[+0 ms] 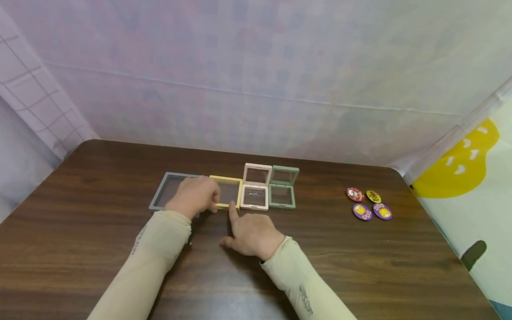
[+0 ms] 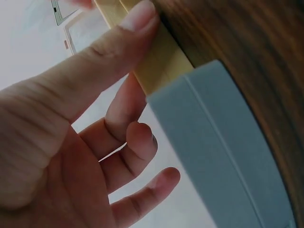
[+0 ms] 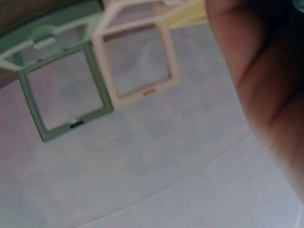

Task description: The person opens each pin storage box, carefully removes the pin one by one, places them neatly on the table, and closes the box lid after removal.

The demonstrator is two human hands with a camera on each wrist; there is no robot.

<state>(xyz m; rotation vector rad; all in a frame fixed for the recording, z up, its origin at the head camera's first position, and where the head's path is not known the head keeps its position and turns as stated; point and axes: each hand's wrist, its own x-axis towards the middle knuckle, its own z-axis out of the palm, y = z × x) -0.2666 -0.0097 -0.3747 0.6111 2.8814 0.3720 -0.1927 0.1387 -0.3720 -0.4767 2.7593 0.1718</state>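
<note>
My left hand [image 1: 195, 194] pinches the front edge of a shallow yellow display case [image 1: 240, 192] between thumb and forefinger. In the left wrist view, the thumb [image 2: 107, 54] lies on the yellow edge, right by the corner of the blue-grey case [image 2: 204, 133]. That larger case lies flat to the left, partly covered by my left hand. My right hand [image 1: 256, 233] stretches its forefinger to the yellow case's front right corner, thumb held out to the side. A pale pink case [image 1: 256, 208] and a green case [image 1: 282, 206] adjoin on the right, their lids raised.
Several round badges [image 1: 362, 212], red, yellow and purple, lie in a group at the right of the brown wooden table [image 1: 192, 275]. Behind the table's far edge hangs a pale patterned cloth [image 1: 256, 80]. A yellow shape [image 1: 460, 169] is printed on the right-hand cloth.
</note>
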